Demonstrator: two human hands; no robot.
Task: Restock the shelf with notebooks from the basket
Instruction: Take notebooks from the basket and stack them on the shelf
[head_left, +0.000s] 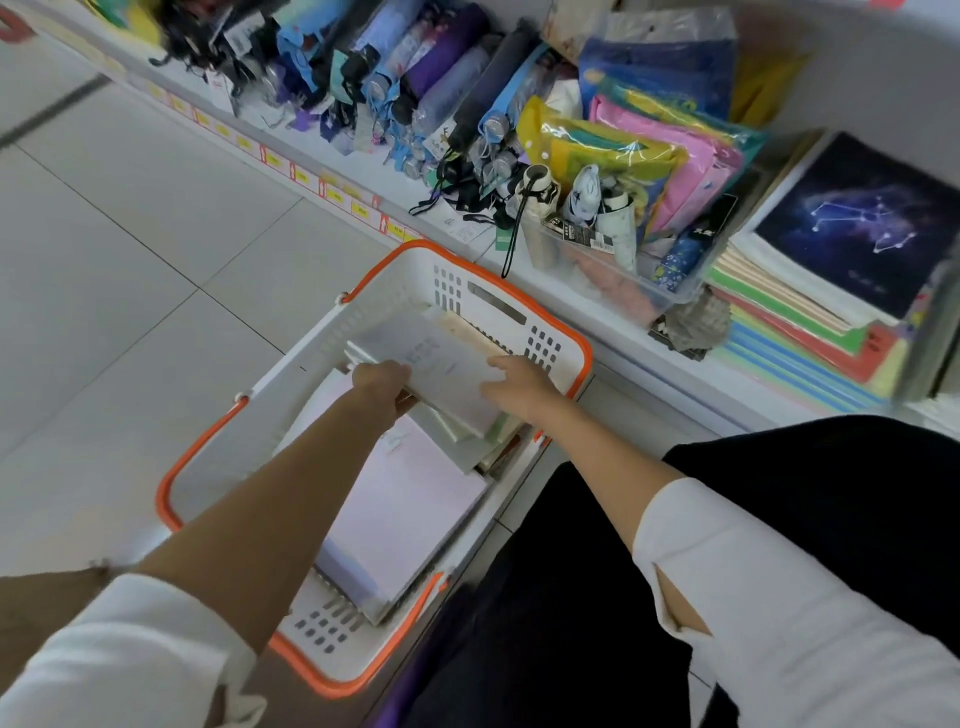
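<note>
A white basket with an orange rim stands on the floor beside the low shelf. Several notebooks lie in it, among them a large pale lilac one. My left hand and my right hand both grip a small stack of pale notebooks, held tilted over the basket's far half. On the shelf at the right lies a pile of notebooks topped by a dark one with a constellation print.
Folded umbrellas fill the shelf's left part. A clear plastic bin with umbrellas and packets sits beside the notebook pile. Coloured plastic pouches lean behind it. Pale floor tiles lie to the left. My dark-clothed legs are at lower right.
</note>
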